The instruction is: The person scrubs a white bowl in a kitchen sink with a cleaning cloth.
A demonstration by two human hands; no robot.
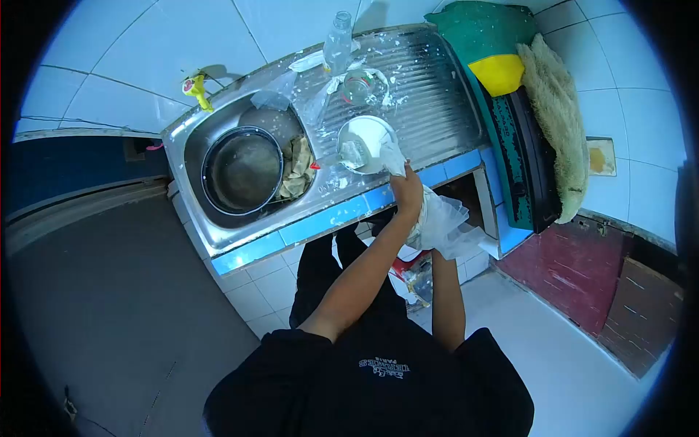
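Observation:
My left hand is closed on a white plastic bag at the counter's front edge. The bag's narrow end reaches over the rim of a white bowl, while its body hangs below the hand. My right hand is hidden by the bag; only the forearm and wrist show beneath it, so its fingers cannot be made out. Inside the bowl are white material and a clear container, tilted to the left.
The steel sink holds a dark-rimmed pot of cloudy water and a crumpled brown cloth. A clear bottle and glass jar stand on the white-spattered drainboard. A yellow tap is left; a black-green case is right.

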